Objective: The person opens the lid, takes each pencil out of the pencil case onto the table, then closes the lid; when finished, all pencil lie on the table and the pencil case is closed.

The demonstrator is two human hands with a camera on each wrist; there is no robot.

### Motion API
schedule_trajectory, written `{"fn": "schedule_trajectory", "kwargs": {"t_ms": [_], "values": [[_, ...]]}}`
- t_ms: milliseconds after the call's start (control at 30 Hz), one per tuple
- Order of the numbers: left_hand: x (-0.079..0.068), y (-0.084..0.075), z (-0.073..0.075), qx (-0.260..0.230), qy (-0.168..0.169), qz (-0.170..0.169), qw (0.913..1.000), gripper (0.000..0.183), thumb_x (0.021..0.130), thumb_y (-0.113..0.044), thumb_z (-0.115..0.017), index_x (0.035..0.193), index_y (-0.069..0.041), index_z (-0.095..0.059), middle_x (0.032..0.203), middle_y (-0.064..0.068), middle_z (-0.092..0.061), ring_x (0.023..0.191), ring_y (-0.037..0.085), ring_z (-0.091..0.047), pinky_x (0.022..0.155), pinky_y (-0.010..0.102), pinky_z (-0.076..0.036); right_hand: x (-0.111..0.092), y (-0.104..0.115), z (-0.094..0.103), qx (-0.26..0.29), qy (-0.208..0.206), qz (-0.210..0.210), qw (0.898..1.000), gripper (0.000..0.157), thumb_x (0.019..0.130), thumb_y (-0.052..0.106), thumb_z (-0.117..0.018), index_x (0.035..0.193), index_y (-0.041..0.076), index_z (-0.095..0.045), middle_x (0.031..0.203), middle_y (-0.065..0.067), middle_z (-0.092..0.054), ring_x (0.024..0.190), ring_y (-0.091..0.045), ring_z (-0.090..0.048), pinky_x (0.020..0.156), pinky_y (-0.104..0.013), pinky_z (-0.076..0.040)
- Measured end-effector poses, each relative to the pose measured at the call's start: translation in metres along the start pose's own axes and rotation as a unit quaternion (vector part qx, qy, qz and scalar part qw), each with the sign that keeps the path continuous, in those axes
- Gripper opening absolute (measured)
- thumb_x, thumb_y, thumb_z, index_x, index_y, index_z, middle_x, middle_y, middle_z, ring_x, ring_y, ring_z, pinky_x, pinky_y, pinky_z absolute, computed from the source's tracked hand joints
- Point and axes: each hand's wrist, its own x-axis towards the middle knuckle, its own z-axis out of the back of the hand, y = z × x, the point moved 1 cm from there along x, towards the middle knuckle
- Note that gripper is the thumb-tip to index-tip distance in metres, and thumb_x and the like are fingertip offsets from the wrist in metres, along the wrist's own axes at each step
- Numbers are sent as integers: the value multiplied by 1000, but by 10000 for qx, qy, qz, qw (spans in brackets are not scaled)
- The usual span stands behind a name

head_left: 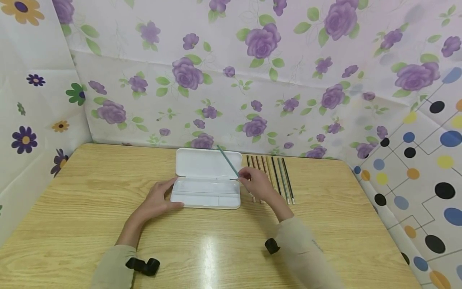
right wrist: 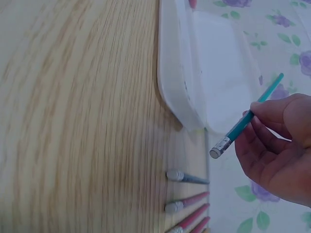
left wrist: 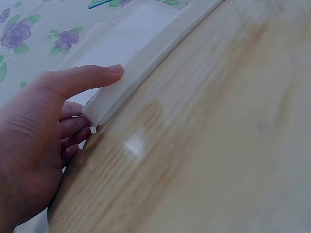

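A white pencil case [head_left: 196, 200] lies on the table with its lid [head_left: 195, 162] folded back toward the wall. My left hand [head_left: 157, 202] grips the case's left end, thumb on the front edge and the other fingers round the side. In the left wrist view the thumb [left wrist: 99, 75] crosses the case's rim. My right hand [head_left: 257, 184] pinches a teal pencil [head_left: 228, 161] over the case's right end. The right wrist view shows this pencil [right wrist: 238, 128] tilted, with its eraser end [right wrist: 216, 153] toward the camera. No pencils show inside the case.
To the right of the case, several pencils [head_left: 288, 180] in black, red, yellowish and teal lie side by side, some partly hidden by my right hand. The wooden table [head_left: 202, 249] meets a flowered cloth wall [head_left: 223, 96] at the back. A dotted cloth [head_left: 415, 192] hangs on the right.
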Motion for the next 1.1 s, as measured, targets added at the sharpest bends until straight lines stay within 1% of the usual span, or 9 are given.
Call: {"fn": "schedule_trajectory", "kwargs": {"t_ms": [100, 233, 367, 467, 633, 800, 900, 1100], "values": [[0, -1, 0, 33, -9, -82, 10000, 92, 78, -34, -79, 149, 0, -32, 145, 28, -37, 131, 48, -28, 103, 66, -21, -2, -7, 7, -22, -51, -119, 9999, 15, 93, 6, -63, 106, -1, -66, 94, -7, -66, 90, -23, -63, 78, -36, -52], [0, -1, 2, 61, -9, -121, 9999, 92, 79, -35, -78, 149, 1, -31, 145, 29, -37, 130, 49, -28, 102, 67, -22, -6, -19, 16, -67, -178, -126, 9997, 18, 94, 6, -62, 109, -2, -64, 96, -9, -66, 91, -24, -62, 79, -38, -52], [0, -2, 2, 80, -7, -112, 9999, 93, 78, -37, -78, 149, 1, -32, 145, 28, -37, 131, 48, -28, 102, 66, -21, -14, -32, 27, -63, -295, -61, 9995, 18, 93, 5, -62, 108, -5, -64, 94, -10, -66, 88, -25, -63, 76, -38, -52], [0, -2, 2, 92, -23, -123, 9999, 93, 78, -36, -79, 149, 1, -32, 145, 28, -38, 130, 48, -28, 103, 66, -21, -22, -41, 35, -12, -330, -179, 9993, 17, 93, 5, -61, 107, -6, -64, 93, -11, -66, 88, -26, -63, 76, -38, -52], [0, -1, 1, 97, -26, -105, 9999, 93, 78, -37, -79, 149, 1, -32, 145, 27, -38, 130, 48, -29, 103, 65, -22, -31, -58, 48, -60, -365, -733, 9966, 21, 95, 7, -60, 111, -5, -64, 98, -14, -66, 93, -30, -62, 79, -42, -52], [0, 0, 1, 48, -25, -98, 9999, 93, 78, -36, -79, 149, 1, -32, 145, 28, -37, 131, 48, -28, 103, 66, -21, -36, -78, 64, -247, -418, -1067, 9931, 24, 96, 8, -59, 113, -8, -62, 101, -18, -65, 96, -33, -61, 79, -43, -51], [0, 0, 1, 33, -37, -178, 9998, 92, 78, -34, -79, 149, 2, -32, 145, 28, -36, 131, 48, -29, 103, 66, -21, -39, -88, 73, -295, -481, -1237, 9907, 26, 96, 8, -58, 114, -9, -62, 103, -20, -65, 97, -35, -61, 79, -44, -51], [2, 0, 0, -70, -46, -336, 9994, 91, 78, -32, -80, 149, 1, -34, 146, 26, -38, 132, 47, -31, 105, 64, -21, -45, -113, 84, -242, -517, -1707, 9837, 28, 97, 8, -55, 117, -11, -59, 107, -25, -62, 93, -34, -62, 74, -38, -54]]}}
